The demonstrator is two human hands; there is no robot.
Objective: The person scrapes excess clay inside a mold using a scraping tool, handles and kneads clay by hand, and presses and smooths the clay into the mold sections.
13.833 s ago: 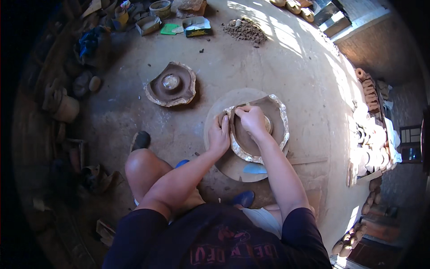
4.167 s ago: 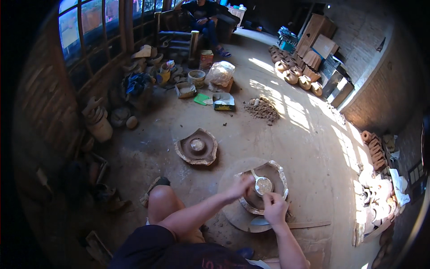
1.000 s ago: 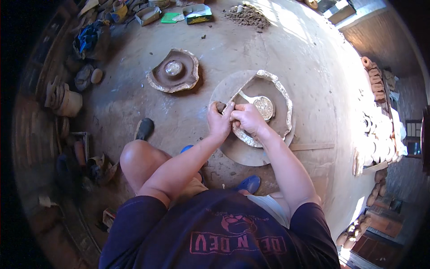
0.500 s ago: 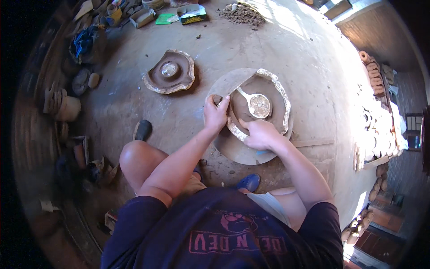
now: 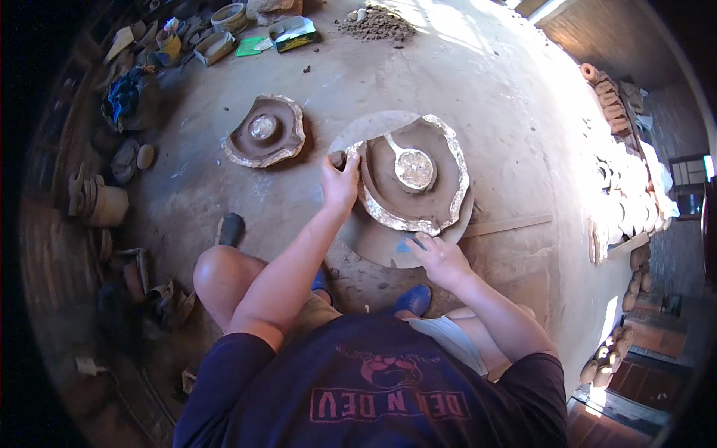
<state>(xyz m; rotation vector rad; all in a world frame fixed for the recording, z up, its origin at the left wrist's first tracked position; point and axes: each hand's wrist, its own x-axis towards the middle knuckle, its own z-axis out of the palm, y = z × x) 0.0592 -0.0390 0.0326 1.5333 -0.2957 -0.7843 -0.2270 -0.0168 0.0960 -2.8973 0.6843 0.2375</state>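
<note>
My left hand (image 5: 340, 183) grips a dark lump (image 5: 337, 158), likely clay, against the left rim of a clay-lined white mould (image 5: 455, 183); the thumb lies on that rim. Inside the mould sits a pale round core (image 5: 414, 169) with a narrow strip running toward the back edge. The mould rests on a round board (image 5: 358, 246). My right hand (image 5: 441, 261) is bent at the board's near edge, just outside the rim, beside a small blue flat piece (image 5: 405, 246); what its fingertips hold is hard to make out.
A second mould (image 5: 261, 150) stands on the floor at left. A wooden slat (image 5: 508, 224) lies right of the board. A soil heap (image 5: 377, 28), cardboard boxes (image 5: 291, 33), buckets (image 5: 110, 205) and stacked pottery (image 5: 620, 201) line the sides. My knees flank the near space.
My right hand has moved from inside the left rim, beside my left thumb, to outside the near edge. My left hand keeps its hold on the left side. The view has shifted slightly.
</note>
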